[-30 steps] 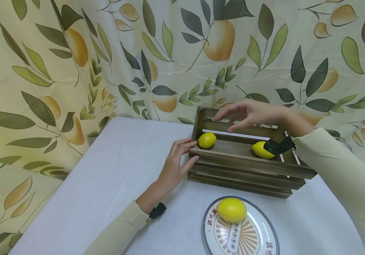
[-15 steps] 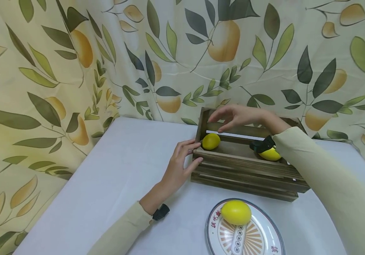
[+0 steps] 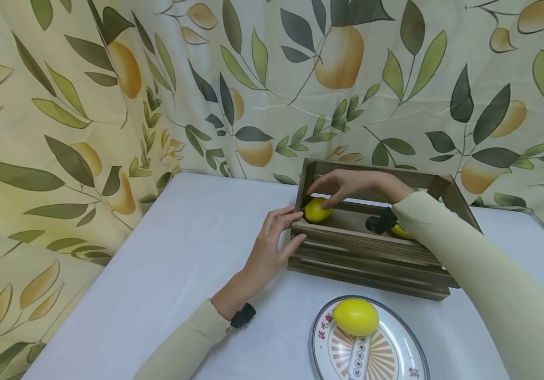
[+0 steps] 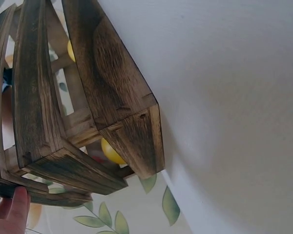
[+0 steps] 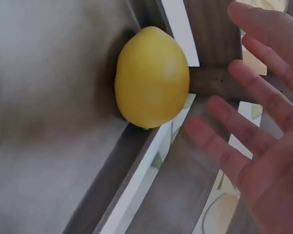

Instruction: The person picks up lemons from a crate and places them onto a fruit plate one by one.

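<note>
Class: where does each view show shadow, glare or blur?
Head: faint glare on the glossy plate, soft shadow beneath the left sleeve; left wrist: soft shadow on the white table beside the crate; right wrist: dark shadow left of the lemon, crate floor blurred.

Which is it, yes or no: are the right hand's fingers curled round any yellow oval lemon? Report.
No, the right wrist view shows the right hand with fingers spread apart, beside the yellow oval lemon.
</note>
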`<control>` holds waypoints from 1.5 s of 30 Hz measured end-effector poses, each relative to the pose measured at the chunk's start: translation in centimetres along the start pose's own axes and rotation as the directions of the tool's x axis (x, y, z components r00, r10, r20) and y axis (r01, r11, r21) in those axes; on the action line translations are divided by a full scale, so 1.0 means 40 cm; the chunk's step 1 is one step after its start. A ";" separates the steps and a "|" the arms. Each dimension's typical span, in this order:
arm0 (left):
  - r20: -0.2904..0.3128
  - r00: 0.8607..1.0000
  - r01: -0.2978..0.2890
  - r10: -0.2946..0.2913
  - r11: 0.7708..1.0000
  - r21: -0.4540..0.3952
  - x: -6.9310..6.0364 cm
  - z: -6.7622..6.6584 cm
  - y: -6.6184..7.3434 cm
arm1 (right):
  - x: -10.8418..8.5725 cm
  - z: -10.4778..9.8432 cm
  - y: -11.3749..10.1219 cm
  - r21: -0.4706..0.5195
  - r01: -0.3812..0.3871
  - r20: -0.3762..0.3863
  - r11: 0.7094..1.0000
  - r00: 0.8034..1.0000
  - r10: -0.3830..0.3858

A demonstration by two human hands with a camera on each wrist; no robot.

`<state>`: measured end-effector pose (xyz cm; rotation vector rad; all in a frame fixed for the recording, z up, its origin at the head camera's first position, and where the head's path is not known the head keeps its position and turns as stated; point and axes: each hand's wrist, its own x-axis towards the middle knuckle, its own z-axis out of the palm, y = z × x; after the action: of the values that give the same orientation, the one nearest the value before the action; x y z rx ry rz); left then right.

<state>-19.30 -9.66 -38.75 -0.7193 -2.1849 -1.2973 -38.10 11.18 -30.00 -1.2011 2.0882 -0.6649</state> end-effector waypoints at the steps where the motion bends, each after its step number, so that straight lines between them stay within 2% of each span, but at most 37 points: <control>1: -0.001 1.000 -0.001 0.001 1.000 0.000 0.001 0.000 0.000 | 0.003 0.001 0.003 0.002 0.007 0.003 1.000 1.000 -0.007; 4: 0.004 1.000 0.000 0.000 1.000 0.006 0.001 0.000 0.000 | 0.008 0.005 0.015 -0.056 -0.001 0.002 0.998 1.000 0.001; 8: 0.017 1.000 0.001 -0.002 1.000 0.023 0.002 -0.001 0.002 | 0.007 0.017 0.025 -0.150 -0.076 0.022 0.986 0.996 0.081; 11: 0.019 1.000 0.003 -0.003 1.000 0.026 0.003 -0.005 0.005 | 0.008 0.025 0.025 -0.185 -0.125 0.029 0.975 0.991 0.133; 15: 0.011 1.000 -0.001 0.001 1.000 0.013 0.006 -0.010 0.005 | 0.015 0.029 0.021 -0.220 -0.126 0.031 0.967 0.990 0.136; 19: -0.003 1.000 -0.003 0.003 1.000 0.007 0.001 -0.008 -0.001 | 0.020 0.037 0.022 -0.220 -0.125 0.081 0.967 0.986 0.145; 25: -0.001 1.000 -0.006 0.006 1.000 -0.010 -0.012 0.005 -0.007 | 0.015 0.057 0.041 -0.170 -0.178 0.167 0.969 0.964 0.207; 29: 0.009 1.000 0.010 -0.010 1.000 -0.014 -0.014 0.010 -0.006 | 0.006 0.063 0.049 -0.165 -0.226 0.152 0.960 0.956 0.251; 32: 0.013 1.000 0.015 -0.015 1.000 -0.011 -0.014 0.010 -0.005 | 0.004 0.065 0.052 -0.174 -0.234 0.134 0.957 0.957 0.258; 38: 0.018 1.000 -0.010 0.010 1.000 0.006 -0.010 0.008 -0.008 | 0.006 0.061 0.054 -0.209 -0.202 0.130 0.957 0.964 0.232; 45: 0.011 0.999 -0.033 0.033 0.999 0.020 -0.004 0.004 -0.009 | 0.008 0.050 0.055 -0.225 -0.199 0.141 0.954 0.962 0.234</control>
<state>-19.45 -9.70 -39.13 -0.7531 -2.1829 -1.2557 -37.98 11.69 -32.94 -1.0743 2.1462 -0.2391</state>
